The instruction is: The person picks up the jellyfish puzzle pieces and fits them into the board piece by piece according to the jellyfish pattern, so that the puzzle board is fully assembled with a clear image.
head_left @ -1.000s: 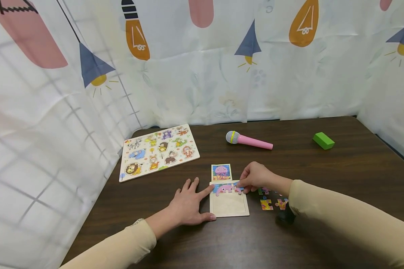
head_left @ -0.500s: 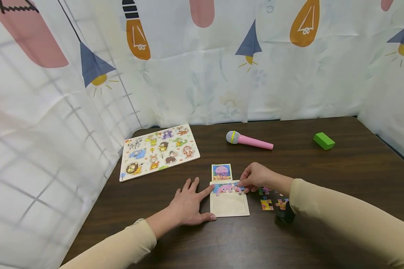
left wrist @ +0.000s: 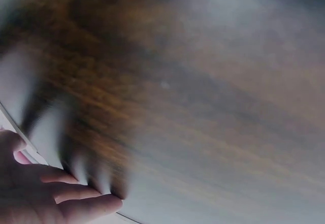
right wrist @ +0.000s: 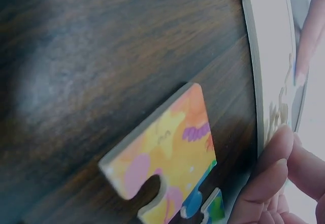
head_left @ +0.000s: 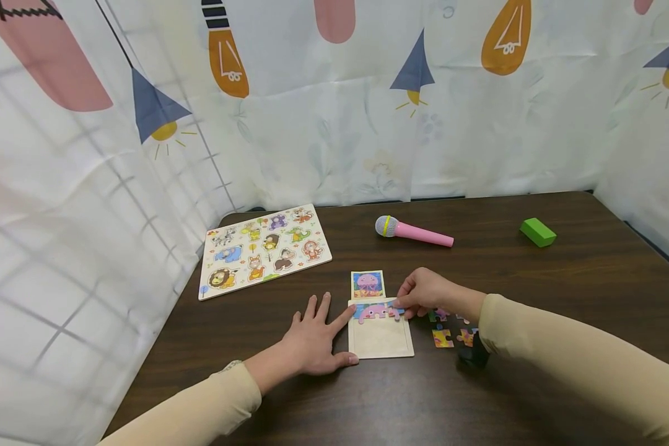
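A curtain printed with light bulbs hangs around the dark wooden bench [head_left: 535,279] where I am working. My left hand [head_left: 312,337] lies flat on the bench with its fingers straight and spread, the forefinger reaching to the left edge of the puzzle tray [head_left: 380,337] and the thumb against the tray's near left corner; this grip holds nothing. My right hand [head_left: 424,291] has its fingers curled, pinching a puzzle piece [head_left: 396,308] at the far right corner of the tray, where it meets the pink-and-blue pieces already lying along the tray's far edge. The rest of the tray is bare pale wood. Just beyond the tray lies a small picture card [head_left: 367,284] of a pink jellyfish. To the right of the tray, near my right wrist, loose pieces [head_left: 441,338] lie scattered on the bench; the right wrist view shows an orange one [right wrist: 167,153] close up beside the tray's edge. Farther off on the left lies an animal puzzle board [head_left: 263,248], in the middle a pink toy microphone [head_left: 414,231], and far to the right a green block [head_left: 537,232].
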Available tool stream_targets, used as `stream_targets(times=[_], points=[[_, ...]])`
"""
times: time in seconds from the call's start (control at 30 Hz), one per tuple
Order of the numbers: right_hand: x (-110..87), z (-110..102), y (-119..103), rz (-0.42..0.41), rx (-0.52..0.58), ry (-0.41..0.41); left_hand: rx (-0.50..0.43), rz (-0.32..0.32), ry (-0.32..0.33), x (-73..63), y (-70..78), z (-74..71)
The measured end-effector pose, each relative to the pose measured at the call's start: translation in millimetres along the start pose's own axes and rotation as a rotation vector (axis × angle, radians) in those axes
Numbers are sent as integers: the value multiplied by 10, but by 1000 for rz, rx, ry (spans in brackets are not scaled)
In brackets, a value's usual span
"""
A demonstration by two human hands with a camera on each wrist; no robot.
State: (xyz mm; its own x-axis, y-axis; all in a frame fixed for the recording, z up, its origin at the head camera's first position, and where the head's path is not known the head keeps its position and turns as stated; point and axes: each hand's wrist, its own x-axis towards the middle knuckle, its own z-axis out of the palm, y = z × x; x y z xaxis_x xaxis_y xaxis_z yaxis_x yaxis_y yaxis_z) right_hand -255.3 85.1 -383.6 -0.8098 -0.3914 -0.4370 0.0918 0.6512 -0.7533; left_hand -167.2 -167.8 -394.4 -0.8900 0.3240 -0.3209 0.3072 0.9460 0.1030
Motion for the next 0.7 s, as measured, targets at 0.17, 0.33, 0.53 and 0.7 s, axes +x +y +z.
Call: stream_targets(times=[0.17, 0.33, 0.53, 0.7], points=[[33, 29, -20, -17, -28, 25, -5, -6, -11, 1, -4, -3], [51, 50, -47, -27, -91, 49, -12, -4, -11, 14, -22, 7], [20, 58, -124, -1, -153, 48, -17, -5, -5, 5, -15, 8], [11, 59, -163, 24, -162, 41, -14, -3, 0, 11, -18, 10]])
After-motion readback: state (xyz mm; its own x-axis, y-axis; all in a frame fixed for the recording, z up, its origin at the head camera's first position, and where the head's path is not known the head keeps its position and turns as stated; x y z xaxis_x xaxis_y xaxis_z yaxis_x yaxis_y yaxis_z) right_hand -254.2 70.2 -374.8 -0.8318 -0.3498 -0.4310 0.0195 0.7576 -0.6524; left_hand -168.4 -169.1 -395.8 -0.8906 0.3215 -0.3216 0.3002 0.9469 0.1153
